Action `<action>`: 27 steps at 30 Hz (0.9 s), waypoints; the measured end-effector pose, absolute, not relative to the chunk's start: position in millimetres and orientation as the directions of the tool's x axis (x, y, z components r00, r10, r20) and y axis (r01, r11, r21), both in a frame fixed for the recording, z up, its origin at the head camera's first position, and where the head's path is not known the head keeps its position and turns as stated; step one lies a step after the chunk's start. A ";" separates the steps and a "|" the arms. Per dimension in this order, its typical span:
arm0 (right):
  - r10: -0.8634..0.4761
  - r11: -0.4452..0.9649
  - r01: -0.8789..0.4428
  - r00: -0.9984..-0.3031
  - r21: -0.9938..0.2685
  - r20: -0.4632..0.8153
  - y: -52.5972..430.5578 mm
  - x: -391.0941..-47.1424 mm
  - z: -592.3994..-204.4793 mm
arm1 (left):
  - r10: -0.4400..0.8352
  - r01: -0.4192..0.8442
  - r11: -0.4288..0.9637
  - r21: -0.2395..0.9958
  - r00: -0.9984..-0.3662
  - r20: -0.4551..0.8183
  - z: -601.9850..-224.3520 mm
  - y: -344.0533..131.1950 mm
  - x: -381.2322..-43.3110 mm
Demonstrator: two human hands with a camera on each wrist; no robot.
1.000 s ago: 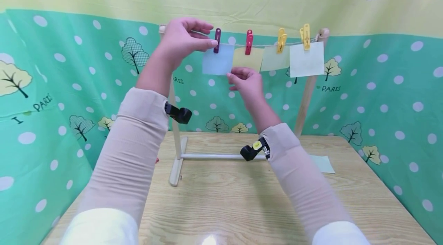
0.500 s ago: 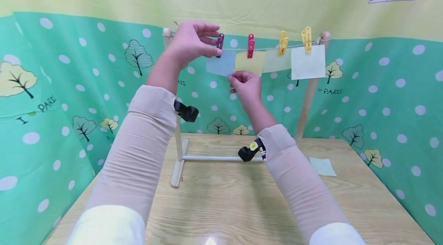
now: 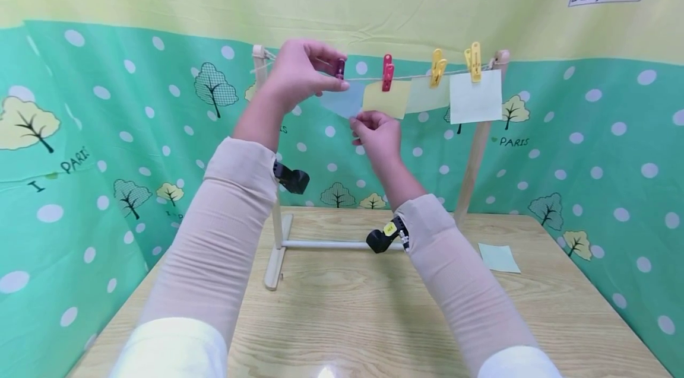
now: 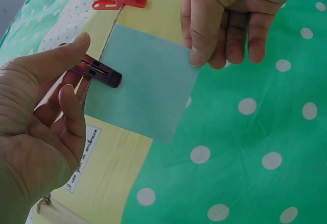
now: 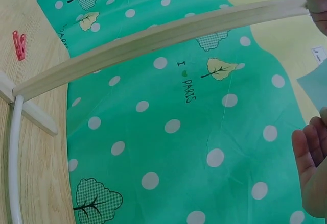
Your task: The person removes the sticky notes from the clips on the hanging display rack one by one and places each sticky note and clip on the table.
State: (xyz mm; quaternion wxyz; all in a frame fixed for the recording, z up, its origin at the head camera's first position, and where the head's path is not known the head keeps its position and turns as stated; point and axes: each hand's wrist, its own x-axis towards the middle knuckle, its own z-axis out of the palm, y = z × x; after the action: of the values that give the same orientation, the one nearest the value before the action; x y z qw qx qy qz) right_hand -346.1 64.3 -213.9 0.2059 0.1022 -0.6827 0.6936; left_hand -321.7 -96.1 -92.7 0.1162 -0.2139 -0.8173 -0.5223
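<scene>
My left hand [image 3: 304,72] pinches the purple clothespin [image 4: 104,74] at its handle end, thumb on one side and fingers on the other. The clothespin sits over the top edge of a light blue paper square [image 4: 143,83] at the string [image 4: 110,34]. My right hand [image 3: 382,137] pinches that paper's lower right corner between thumb and fingers. Right beside the blue square hangs a yellow paper [image 3: 392,102] under a red clothespin [image 3: 387,73]. In the head view my left hand covers the blue paper's upper left part.
Farther right, yellow clothespins [image 3: 437,68] hold a pale green paper [image 3: 427,96] and a white paper [image 3: 475,99]. The string runs between wooden posts [image 3: 472,170]. A light blue-green paper [image 3: 499,258] lies on the table [image 3: 342,318]. Another red clothespin [image 5: 19,45] lies by the stand's foot.
My left thumb and fingers have closed further round the purple clothespin's top. The blue paper's lower edge now slants more. My right hand stays at its corner, and the head view has shifted slightly.
</scene>
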 end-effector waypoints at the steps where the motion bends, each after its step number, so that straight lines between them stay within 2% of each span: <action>1: 0.146 0.017 -0.427 -0.894 -0.904 0.424 64.1 -345.7 -214.1 | 0.223 0.472 0.363 0.803 -0.881 0.417 -93.3 -96.2 -321.9; 12: 0.160 0.006 -0.427 -0.892 -0.904 0.422 64.7 -344.0 -215.2 | 0.182 0.519 0.377 0.768 -0.854 0.488 -100.3 -96.4 -322.8; 17: 0.156 0.021 -0.421 -0.895 -0.907 0.419 64.4 -342.7 -216.8 | 0.123 0.524 0.330 0.786 -0.849 0.514 -101.6 -96.5 -321.2; 27: 0.135 0.040 -0.403 -0.904 -0.914 0.405 65.2 -340.3 -224.3 | 0.091 0.582 0.234 0.779 -0.811 0.578 -104.1 -99.0 -320.0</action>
State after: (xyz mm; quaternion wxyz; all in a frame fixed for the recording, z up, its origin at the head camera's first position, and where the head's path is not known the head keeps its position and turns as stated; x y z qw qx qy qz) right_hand -340.3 65.2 -224.3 0.1960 0.0968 -0.6940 0.6860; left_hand -320.0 -99.0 -104.1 0.2123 -0.2224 -0.7562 -0.5776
